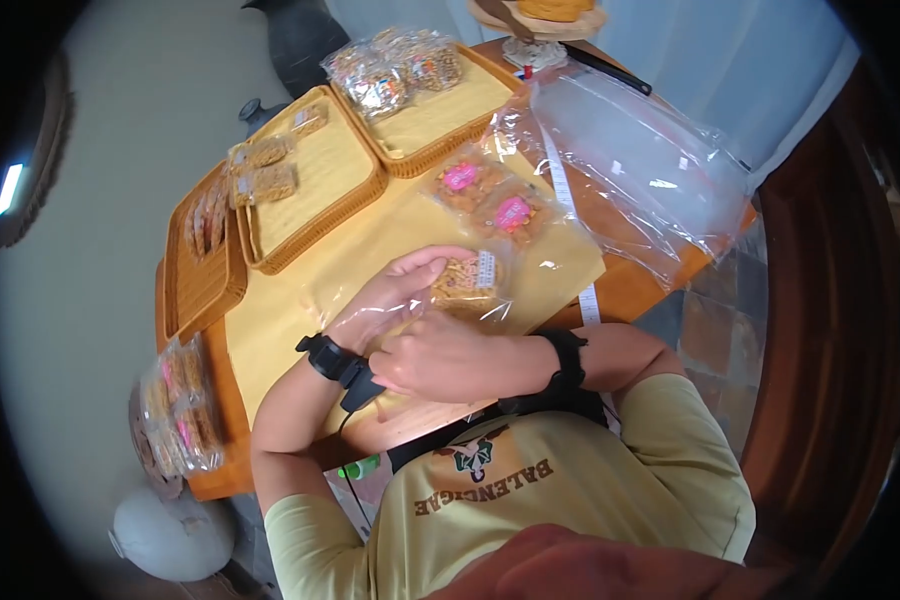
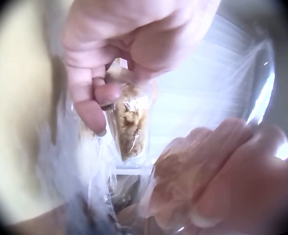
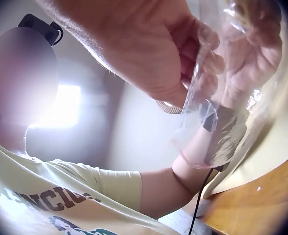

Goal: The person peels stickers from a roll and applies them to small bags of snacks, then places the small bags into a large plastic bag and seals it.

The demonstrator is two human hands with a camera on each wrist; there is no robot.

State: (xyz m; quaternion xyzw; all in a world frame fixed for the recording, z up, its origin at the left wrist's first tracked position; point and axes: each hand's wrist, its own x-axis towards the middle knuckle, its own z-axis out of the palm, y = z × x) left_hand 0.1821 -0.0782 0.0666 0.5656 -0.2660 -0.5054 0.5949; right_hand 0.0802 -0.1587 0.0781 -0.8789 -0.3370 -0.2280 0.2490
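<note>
My left hand (image 1: 405, 287) grips a small clear packet of golden crunchy snack (image 1: 462, 280) with a printed white label, over the yellow sheet. In the left wrist view the packet (image 2: 130, 125) hangs below the curled fingers. My right hand (image 1: 445, 357) is nearer my body, its fingers bent in. In the right wrist view it pinches the edge of a clear plastic bag (image 3: 207, 142). Through that plastic my left hand (image 3: 254, 63) shows. Two packs with pink labels (image 1: 513, 213) lie just beyond the held packet.
Wicker trays (image 1: 370, 190) with packets stand at the back and left. Large clear bags (image 1: 640, 150) lie at the right near a black-handled knife (image 1: 610, 68) and a white tape measure (image 1: 560, 185). More packs (image 1: 185, 405) sit at the left table edge.
</note>
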